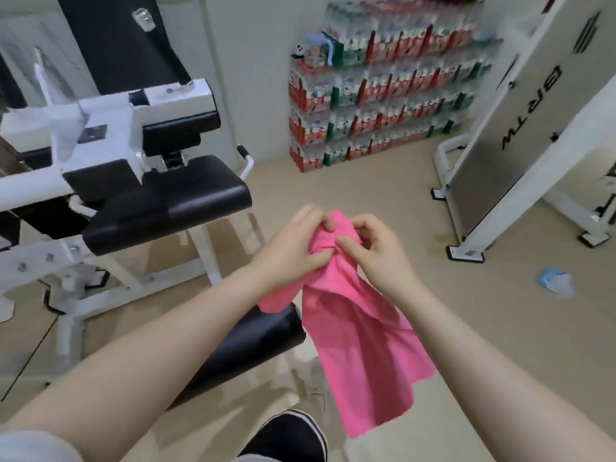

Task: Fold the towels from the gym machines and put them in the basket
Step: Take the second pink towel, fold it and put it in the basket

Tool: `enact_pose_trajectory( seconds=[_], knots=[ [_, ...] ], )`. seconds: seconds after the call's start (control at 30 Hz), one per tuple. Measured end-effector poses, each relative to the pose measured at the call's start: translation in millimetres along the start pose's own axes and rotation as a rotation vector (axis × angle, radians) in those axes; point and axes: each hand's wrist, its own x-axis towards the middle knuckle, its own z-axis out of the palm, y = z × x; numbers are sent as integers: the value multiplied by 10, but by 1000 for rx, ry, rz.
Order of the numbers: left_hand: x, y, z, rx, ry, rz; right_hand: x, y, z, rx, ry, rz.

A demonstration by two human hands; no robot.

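Both hands, left hand (293, 248) and right hand (376, 251), have fingers clamped on the pink towel's (360, 345) bunched top; it hangs mid-air. The white machine panel (520, 121) reads "GRTW".

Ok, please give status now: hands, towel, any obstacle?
Left hand and right hand both pinching pink towel at top. Towel hanging, unfolded. Basket not in view. Nothing blocking.

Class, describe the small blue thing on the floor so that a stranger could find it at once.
Start at the tall white machine panel on the right. On the tan floor below its foot lies a crumpled blue and white item, alone, the only blue thing there.
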Motion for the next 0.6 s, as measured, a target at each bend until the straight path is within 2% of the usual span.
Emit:
enact_pose_trajectory(
  seconds=[0.13,0.33,0.47,0.5,0.6],
  knots=[
    [773,-71,189,-26,-48,71,422,181,-482,45,-52,-3],
    [2129,-238,391,18,-139,137,1544,350,-1200,-107,73,-1],
    [2903,-329,458,95,-126,134,2231,464,-1566,-41,112,79],
    [3087,-338,463,130,-135,140,2386,502,-1676,-69,136,74],
    [3637,-392,524,220,-164,139,2853,668,-2045,-434,177,-14]
  ],
)
